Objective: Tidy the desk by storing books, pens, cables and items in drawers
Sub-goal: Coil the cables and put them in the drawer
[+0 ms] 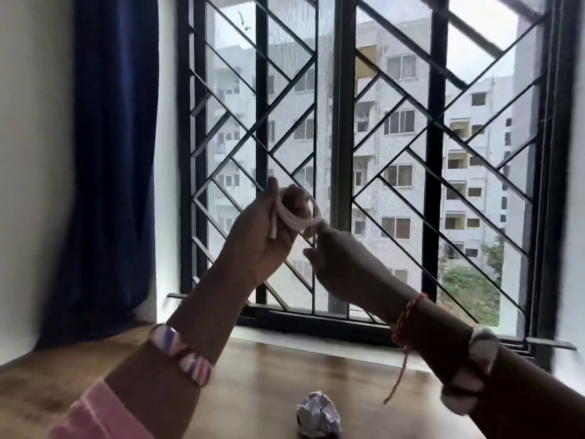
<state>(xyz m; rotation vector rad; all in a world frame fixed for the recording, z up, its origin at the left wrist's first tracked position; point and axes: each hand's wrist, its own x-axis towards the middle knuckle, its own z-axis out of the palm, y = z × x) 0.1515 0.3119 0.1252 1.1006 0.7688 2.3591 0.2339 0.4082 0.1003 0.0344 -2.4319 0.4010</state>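
Both my hands were raised before the window (348,122): my left hand (266,236) held a white cable (292,218) looped round its fingers, my right hand (335,258) pinched its loose end. Crumpled paper (318,419) lay on the desk (269,375); no writing was readable.

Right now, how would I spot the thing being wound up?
Look at the barred window above the wooden desk. Before it, the raised left hand holds a coiled white cable, the right hand pinching its end. Unlike the crumpled paper ball, it is held aloft.
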